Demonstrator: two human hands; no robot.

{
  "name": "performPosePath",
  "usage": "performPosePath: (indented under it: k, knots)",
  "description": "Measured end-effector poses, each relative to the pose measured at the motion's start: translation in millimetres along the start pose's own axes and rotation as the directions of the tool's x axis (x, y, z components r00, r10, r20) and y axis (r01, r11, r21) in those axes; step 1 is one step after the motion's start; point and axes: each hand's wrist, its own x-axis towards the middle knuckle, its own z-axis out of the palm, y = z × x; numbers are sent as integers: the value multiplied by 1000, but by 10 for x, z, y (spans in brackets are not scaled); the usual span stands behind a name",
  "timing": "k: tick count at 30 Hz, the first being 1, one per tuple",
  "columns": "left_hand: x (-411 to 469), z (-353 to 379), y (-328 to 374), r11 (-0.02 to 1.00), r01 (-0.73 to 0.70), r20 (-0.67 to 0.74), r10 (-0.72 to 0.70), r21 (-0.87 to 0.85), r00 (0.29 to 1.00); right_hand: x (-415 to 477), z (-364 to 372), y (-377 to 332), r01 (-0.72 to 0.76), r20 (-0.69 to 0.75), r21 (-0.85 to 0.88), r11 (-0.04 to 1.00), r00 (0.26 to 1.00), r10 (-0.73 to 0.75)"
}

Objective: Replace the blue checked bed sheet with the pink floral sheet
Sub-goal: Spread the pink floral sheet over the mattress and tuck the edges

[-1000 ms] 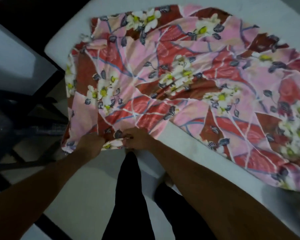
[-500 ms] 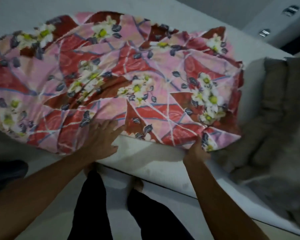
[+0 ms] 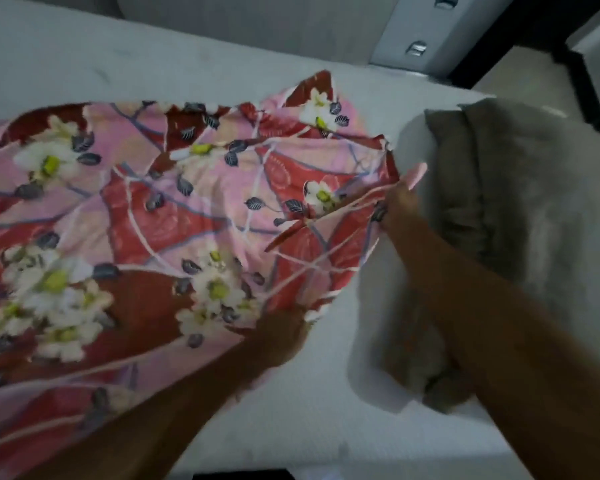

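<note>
pink floral sheet (image 3: 194, 209) lies on the bare white mattress (image 3: 291, 410), covering its left and middle part; crumpled, not flat; folds run in toward both hands; far-right corner of it is humped up with a white flower on top; its left part runs out of frame.

left hand (image 3: 281, 336): at the near right edge of the sheet, fingers curled into the cloth, gripping a bunch of it; blurred, so I cannot tell individual fingers; forearm crosses over the near part of the sheet.

right hand (image 3: 400, 202): further up at the sheet's right edge, pinching the hem; a pale pink strip of hem sticks up past the fingers; creases pull tight from this hand toward the left hand.

the mattress carries one more thing: a grey blanket (image 3: 482, 188), heaped loosely on its right side, just beside the sheet's right edge; right forearm passes over the near part of the heap; whether sheet and blanket touch I cannot tell.

beyond the bed at the top: a pale cabinet (image 3: 400, 32) with two metal handles (image 3: 417, 48); fronts closed, contents hidden; pale floor (image 3: 520, 74) to its right.
</note>
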Motion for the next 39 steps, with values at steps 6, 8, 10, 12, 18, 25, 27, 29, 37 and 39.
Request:
performPosePath:
  k: [6, 8, 10, 12, 18, 25, 27, 29, 37, 39]
  knots:
    - [1133, -322, 1200, 830, 122, 23, -130, -545, 991, 713, 706, -1497, 209, 100, 54, 976, 972, -214]
    - [1476, -512, 1533, 726, 113, 69, -91, -678, 993, 1075, 680, -1678, 260, 40, 118, 958, 963, -266]
    - [1671, -549, 1837, 651, 91, 97, -27, -753, 995, 2178, 472, -1684, 305, 10, 133, 943, 951, -309]
    - [1654, -427, 1911, 617, 125, 199, 52, -777, 979, 2857, 236, -1453, 292, -5, 78, 953, 956, -292]
    - [1835, -476, 832, 718, 75, 139, 31, -692, 990, 859, 220, -627, 370, -177, -752, 546, 685, -707]
    - [2370, -1592, -968, 955, 117, -408, -225, -273, 885, 799, 1057, -419, 656, 435, -651, 382, 734, -521]
    - [2612, -1758, -1261, 979, 147, -472, -196, -140, 859, 901, 1377, -540, 687, 550, -612, 393, 726, -413]
    - [2873, -1847, -1370, 986, 167, -453, -137, 27, 881, 981, 1674, -617, 734, 666, -611, 299, 680, -307]
    - [3666, -1907, -1218, 932, 139, -59, -127, 334, 990, 1539, 2121, -714, 647, 652, -758, -79, 750, -110]
    - [3725, -1925, -1142, 900, 66, -18, -65, 432, 998, 1580, 2200, -745, 641, 677, -731, -233, 725, -129]
